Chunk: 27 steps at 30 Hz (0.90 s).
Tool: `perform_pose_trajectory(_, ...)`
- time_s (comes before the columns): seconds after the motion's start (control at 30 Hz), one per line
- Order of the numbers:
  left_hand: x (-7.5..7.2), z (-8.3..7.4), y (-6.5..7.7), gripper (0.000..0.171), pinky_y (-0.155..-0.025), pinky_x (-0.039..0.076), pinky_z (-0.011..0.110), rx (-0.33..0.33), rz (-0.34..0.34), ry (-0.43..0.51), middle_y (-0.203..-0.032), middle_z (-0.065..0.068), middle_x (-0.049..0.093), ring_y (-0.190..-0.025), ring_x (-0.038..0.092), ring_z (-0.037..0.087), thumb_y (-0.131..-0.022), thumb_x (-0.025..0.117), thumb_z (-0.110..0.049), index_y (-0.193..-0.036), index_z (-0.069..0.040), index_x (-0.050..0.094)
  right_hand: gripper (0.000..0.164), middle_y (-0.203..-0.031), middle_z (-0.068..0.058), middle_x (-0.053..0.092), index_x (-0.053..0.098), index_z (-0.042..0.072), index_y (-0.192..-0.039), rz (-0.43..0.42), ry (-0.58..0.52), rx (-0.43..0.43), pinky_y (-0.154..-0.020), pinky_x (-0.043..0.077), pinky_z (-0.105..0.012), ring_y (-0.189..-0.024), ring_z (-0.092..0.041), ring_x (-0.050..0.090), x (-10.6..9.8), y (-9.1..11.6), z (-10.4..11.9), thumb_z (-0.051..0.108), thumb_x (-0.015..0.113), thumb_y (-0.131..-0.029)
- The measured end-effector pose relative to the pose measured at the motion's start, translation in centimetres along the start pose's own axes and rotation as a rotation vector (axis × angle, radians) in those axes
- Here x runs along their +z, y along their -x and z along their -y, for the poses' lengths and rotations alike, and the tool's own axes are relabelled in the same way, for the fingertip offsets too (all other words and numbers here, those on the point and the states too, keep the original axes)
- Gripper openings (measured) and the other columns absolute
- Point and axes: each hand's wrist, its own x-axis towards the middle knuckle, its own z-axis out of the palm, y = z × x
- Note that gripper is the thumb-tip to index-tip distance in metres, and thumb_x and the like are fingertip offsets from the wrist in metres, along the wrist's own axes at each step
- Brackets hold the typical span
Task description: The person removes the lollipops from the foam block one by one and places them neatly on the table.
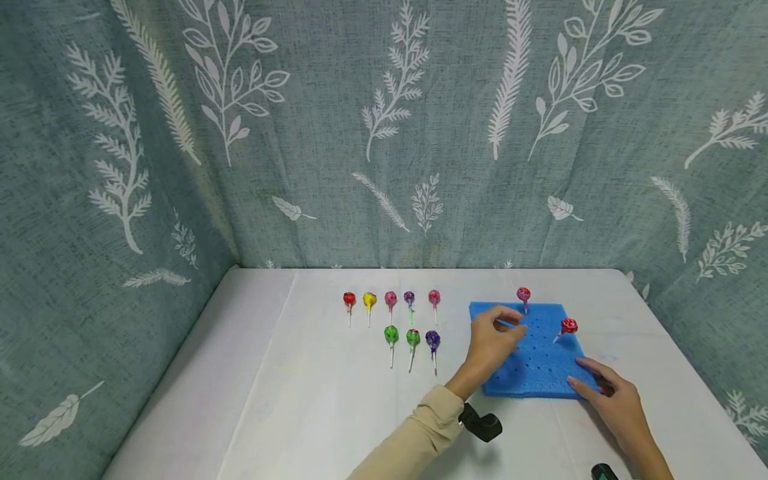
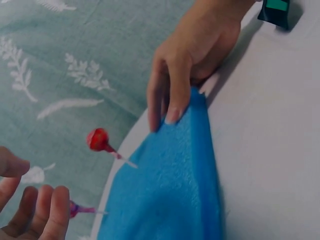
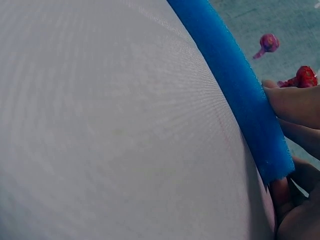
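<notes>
A blue foam board (image 1: 540, 367) with small holes lies at the right of the table. Stuck in it are a pink-purple lollipop (image 1: 524, 295) near the back edge and a red lollipop (image 1: 569, 325), which leans, near the right edge. Over the board's left part hovers my left hand (image 1: 492, 341), fingers loosely bent and nothing between them; the left wrist view shows its fingertips (image 2: 60, 200) apart from the sticks. My right hand (image 1: 618, 403) grips the board's near right corner. In the right wrist view a finger (image 3: 295, 105) lies over the foam and another is under its edge.
Left of the board lie two rows of wrapped lollipops: red (image 1: 349, 299), yellow (image 1: 369, 299), pink and purple ones behind, green (image 1: 391, 334) and purple (image 1: 433, 339) ones in front. A black wrist device (image 1: 483, 425) hangs at my left wrist. A patterned curtain (image 1: 336, 133) surrounds the table.
</notes>
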Motion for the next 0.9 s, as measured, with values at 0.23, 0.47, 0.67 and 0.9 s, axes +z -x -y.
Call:
perform_pose_trajectory(0.23, 1.3, 0.5, -0.4, 0.013, -0.056, 0.052, 0.021, 0.074, -0.004, -0.057, -0.095, 0.002, 0.065, -0.076, 0.056, 0.005, -0.085, 0.070, -0.011, -0.097, -0.010, 0.069, 0.065, -0.136, -0.026, 0.045, 0.053, 0.003, -0.133, 0.008, -0.006, 0.010, -0.069, 0.033, -0.008, -0.120, -0.041, 0.044, 0.0, 0.0, 0.0, 0.044, 0.068, -0.085)
perform_pose_trajectory(0.47, 3.1, 1.0, -0.9, 0.015, -0.066, 0.048, 0.017, 0.103, -0.030, -0.130, -0.094, -0.007, 0.065, -0.082, 0.057, 0.001, -0.085, 0.071, -0.014, -0.099, -0.011, 0.069, 0.063, -0.134, -0.026, 0.048, 0.054, 0.003, -0.132, -0.008, -0.013, -0.021, -0.068, 0.031, -0.003, -0.116, -0.038, 0.046, 0.0, -0.1, 0.0, 0.042, 0.069, -0.085)
perform_pose_trajectory(0.67, 4.4, 1.6, -1.0, 0.018, -0.066, 0.048, 0.017, 0.079, -0.013, -0.173, -0.097, -0.007, 0.066, -0.086, 0.060, 0.003, -0.083, 0.073, -0.015, -0.100, -0.013, 0.070, 0.062, -0.132, -0.024, 0.051, 0.056, 0.004, -0.131, -0.024, -0.002, -0.019, -0.069, 0.033, -0.003, -0.104, -0.018, 0.047, 0.1, 0.2, 0.3, 0.042, 0.069, -0.084)
perform_pose_trajectory(0.9, 5.7, 1.7, -1.4, 0.029, -0.073, 0.048, 0.018, 0.056, 0.017, -0.213, -0.106, -0.012, 0.065, -0.097, 0.059, 0.003, -0.080, 0.076, -0.016, -0.109, -0.015, 0.069, 0.062, -0.132, -0.023, 0.051, 0.056, 0.005, -0.131, -0.031, -0.001, -0.017, -0.070, 0.032, -0.002, -0.101, -0.007, 0.045, 0.1, 0.1, 0.3, 0.043, 0.069, -0.084)
